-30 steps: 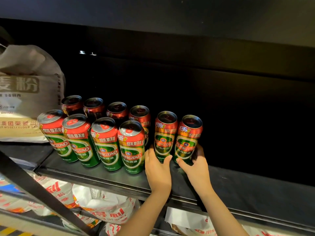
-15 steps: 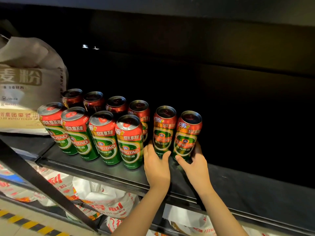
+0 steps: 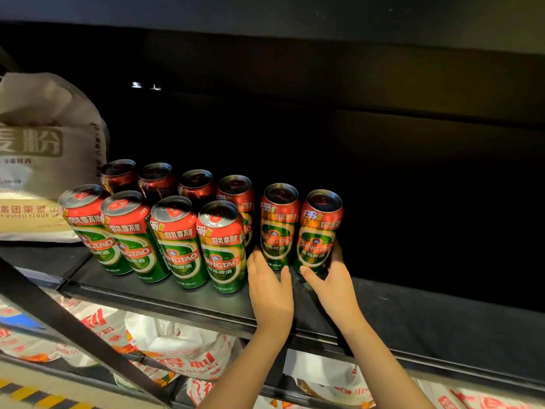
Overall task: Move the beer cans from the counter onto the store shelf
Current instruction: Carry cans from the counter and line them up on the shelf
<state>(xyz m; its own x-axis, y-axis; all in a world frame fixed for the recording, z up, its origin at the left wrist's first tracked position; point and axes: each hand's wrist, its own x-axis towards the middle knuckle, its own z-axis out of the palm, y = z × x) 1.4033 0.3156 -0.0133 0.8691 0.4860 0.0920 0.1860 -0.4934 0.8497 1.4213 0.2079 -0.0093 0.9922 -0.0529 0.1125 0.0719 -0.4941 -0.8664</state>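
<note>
Shelf (image 3: 182, 299): cans (image 3: 298, 228) between hands (image 3: 300, 293)

A dim, black recess backs the upper tier, a flour sack (image 3: 44, 160) sits at left, white printed bags (image 3: 177, 352) fill the tier below, and yellow-black striped floor tape (image 3: 32, 398) shows lower left

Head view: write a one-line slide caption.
Two bare hands, left hand and right hand, set two Tsingtao cans beside eight others on the dark shelf.
</note>
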